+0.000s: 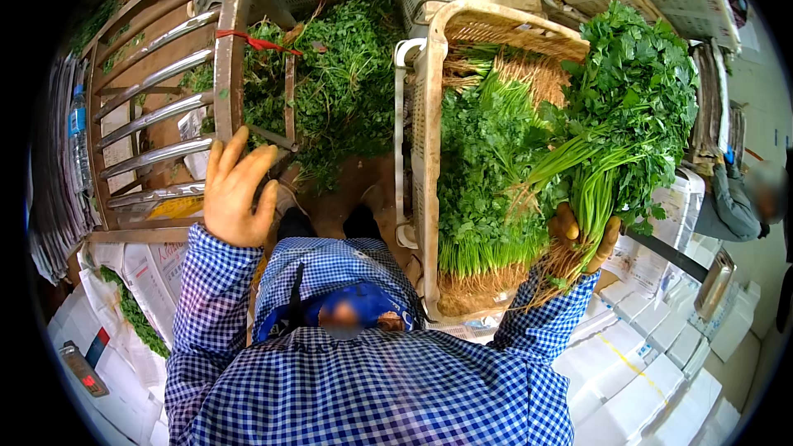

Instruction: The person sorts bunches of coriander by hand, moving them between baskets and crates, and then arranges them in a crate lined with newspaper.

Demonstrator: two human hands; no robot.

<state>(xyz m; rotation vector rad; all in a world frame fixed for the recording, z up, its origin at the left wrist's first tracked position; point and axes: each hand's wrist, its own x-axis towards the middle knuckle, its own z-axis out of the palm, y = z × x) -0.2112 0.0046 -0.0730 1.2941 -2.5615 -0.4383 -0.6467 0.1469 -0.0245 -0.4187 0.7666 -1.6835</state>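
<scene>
My right hand [610,239], in a yellow-orange glove, is closed round the lower stems of a bunch of leafy celery [636,107]. Pale roots trail below the grip, and the leaves spread up and to the right over the side of a beige plastic crate [431,157]. More rooted greens [496,157] lie packed in rows inside that crate, roots toward its ends. Off to the left, my gloved left hand [238,190] has its fingers spread and holds nothing. Its fingertips are at the lower end of the rusty rack's upright [229,74]; whether they touch is unclear.
Slanted metal bars [157,120] fill the rack at left, with a water bottle [78,128] beside it. Loose greens [343,74] cover the floor ahead. White boxes [611,372] stand at lower right. Another person's grey sleeve [728,206] shows at far right.
</scene>
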